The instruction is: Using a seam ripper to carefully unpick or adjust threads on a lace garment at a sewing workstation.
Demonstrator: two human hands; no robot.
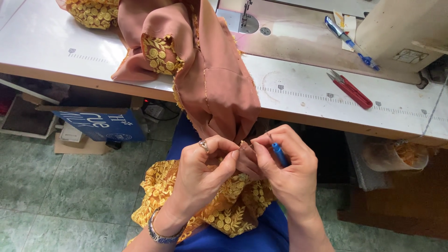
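Cloth [212, 79]: dusty-pink fabric edged with gold floral lace, draped off the table [298, 91] edge down to the lap.
Lace [233, 205]: yellow-gold, bunched over the blue lap.
Left hand [200, 175]: pinching the cloth's seam edge, ring on one finger.
Right hand [287, 165]: clenched on a blue seam ripper [278, 153], tip at the seam.
Snips [351, 88]: red, lying on the table.

Soft, even daylight fills the view. Mild glare whitens the sewing table [42, 44]. Focus is sharp, edges slightly bowed.
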